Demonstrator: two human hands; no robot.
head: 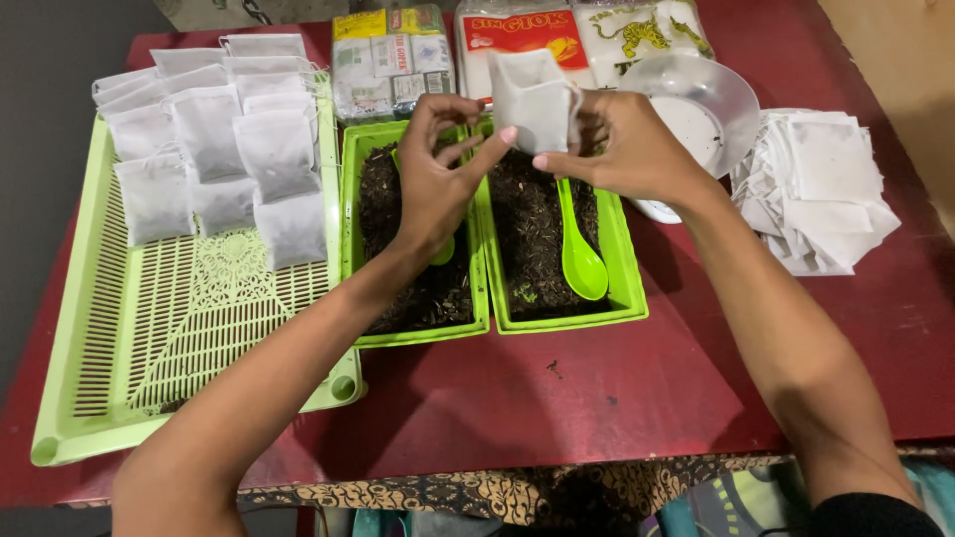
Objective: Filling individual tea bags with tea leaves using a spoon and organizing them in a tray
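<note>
Pouch (532,99), small and white, hangs upright between both hands above two green trays (567,313) of dark loose tea. Right hand (637,149) pinches its right edge; left hand (438,174) fingertips touch its lower left corner, equally near

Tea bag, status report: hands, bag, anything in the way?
Left hand and right hand pinch the white tea bag. Held above two green trays of loose tea. Nothing blocking.

Dim indoor light from above, soft arm shadows on red table (617,388) — sharp centre, slightly bowed edges, no glare
</note>
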